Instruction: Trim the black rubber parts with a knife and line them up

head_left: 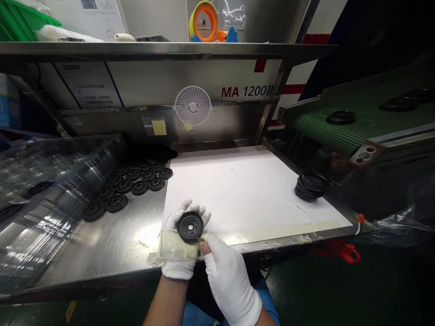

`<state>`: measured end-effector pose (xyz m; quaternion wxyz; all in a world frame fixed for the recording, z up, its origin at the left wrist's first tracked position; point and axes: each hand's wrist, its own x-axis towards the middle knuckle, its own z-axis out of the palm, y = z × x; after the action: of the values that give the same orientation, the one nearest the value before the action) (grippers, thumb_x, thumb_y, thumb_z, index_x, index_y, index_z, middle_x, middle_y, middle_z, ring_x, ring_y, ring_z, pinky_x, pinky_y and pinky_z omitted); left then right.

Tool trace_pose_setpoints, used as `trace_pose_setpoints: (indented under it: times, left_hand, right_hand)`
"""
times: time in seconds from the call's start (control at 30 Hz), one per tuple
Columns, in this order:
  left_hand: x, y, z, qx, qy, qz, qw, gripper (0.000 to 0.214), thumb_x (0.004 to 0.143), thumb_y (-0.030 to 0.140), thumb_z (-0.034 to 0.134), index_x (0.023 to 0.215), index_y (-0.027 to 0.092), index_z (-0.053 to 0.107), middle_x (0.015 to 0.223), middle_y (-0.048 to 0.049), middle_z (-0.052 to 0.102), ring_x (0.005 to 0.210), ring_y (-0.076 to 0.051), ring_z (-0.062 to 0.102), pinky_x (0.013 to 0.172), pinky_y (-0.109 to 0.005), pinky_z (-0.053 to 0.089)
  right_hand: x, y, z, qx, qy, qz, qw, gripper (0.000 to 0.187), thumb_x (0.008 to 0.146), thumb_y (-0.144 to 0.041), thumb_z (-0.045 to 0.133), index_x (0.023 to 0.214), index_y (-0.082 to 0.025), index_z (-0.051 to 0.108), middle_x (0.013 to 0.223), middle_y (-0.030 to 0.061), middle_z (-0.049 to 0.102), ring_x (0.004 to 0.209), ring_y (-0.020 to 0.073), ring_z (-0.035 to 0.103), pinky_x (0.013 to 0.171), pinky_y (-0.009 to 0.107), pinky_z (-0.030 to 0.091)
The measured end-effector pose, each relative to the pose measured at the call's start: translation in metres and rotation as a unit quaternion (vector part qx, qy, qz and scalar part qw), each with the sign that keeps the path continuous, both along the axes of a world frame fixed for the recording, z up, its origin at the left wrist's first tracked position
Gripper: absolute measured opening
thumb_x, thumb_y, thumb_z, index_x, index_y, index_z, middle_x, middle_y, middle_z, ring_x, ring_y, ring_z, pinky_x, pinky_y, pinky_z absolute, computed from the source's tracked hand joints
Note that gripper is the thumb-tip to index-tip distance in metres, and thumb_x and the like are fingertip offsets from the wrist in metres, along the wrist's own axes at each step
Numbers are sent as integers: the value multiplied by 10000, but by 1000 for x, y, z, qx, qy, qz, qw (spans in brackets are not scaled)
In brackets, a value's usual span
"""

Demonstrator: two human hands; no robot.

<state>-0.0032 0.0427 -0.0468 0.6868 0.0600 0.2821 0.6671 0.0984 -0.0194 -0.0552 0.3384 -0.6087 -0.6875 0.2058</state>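
Observation:
A round black ridged plastic disc with a central hole lies face up in my left hand, which wears a white glove with tape around the palm. The fingers curl behind the disc and hold it near the front edge of the table. My right hand, also gloved, has its fingers closed at the disc's lower right edge. A bare fingertip pokes out of that glove. Whatever the right fingers may pinch is too small or hidden to make out.
Black discs stand in several stacks on the metal table, beside clear plastic trays. A disc pile sits on the white sheet. Discs ride the green conveyor. A fan hangs below the shelf.

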Motion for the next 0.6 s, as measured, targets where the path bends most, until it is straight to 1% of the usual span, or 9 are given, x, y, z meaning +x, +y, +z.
trace_pose_setpoints:
  times: [0.1, 0.2, 0.3, 0.47, 0.53, 0.6]
  left_hand:
    - [-1, 2, 0, 13, 17, 18, 1000, 255, 699, 179, 630, 952, 157, 658, 851, -94, 675, 894, -259, 644, 832, -494, 511]
    - [3, 5, 1, 20, 33, 37, 999, 233, 683, 148, 635, 914, 166, 660, 836, -83, 675, 881, -249, 644, 831, -499, 510]
    - [11, 5, 2, 39, 48, 55, 997, 237, 688, 135, 630, 921, 163, 663, 825, -72, 672, 856, -227, 646, 853, -485, 504]
    - [27, 0, 5, 64, 91, 86, 990, 311, 678, 146, 659, 987, 184, 656, 826, -52, 662, 854, -204, 641, 871, -436, 506]
    - [31, -1, 7, 66, 89, 90, 990, 301, 699, 167, 656, 999, 190, 655, 833, -49, 658, 860, -202, 638, 877, -434, 504]
    - [33, 0, 9, 52, 66, 88, 993, 247, 740, 193, 627, 985, 186, 656, 805, -38, 648, 835, -188, 637, 884, -435, 501]
  right_hand:
    - [10, 1, 6, -21, 77, 4, 997, 300, 968, -342, 327, 824, -226, 562, 724, -16, 615, 651, 134, 551, 574, 221, 349]
    - [18, 2, 9, -28, 91, -9, 995, 323, 965, -375, 327, 796, -223, 556, 690, -14, 597, 623, 135, 536, 566, 222, 358]
    - [22, 3, 9, -25, 58, -27, 998, 338, 965, -385, 323, 747, -224, 527, 664, -18, 581, 599, 133, 518, 547, 225, 338]
    - [19, 3, 7, 9, -39, -43, 998, 280, 954, -331, 342, 782, -234, 540, 685, -20, 599, 591, 141, 528, 539, 253, 288]
    - [17, 2, 8, 30, -76, -48, 995, 262, 938, -321, 363, 766, -232, 541, 666, -15, 596, 577, 150, 527, 539, 271, 267]
    - [16, 1, 8, 45, -87, -43, 994, 242, 927, -317, 382, 768, -235, 547, 671, -13, 604, 591, 156, 539, 545, 277, 262]
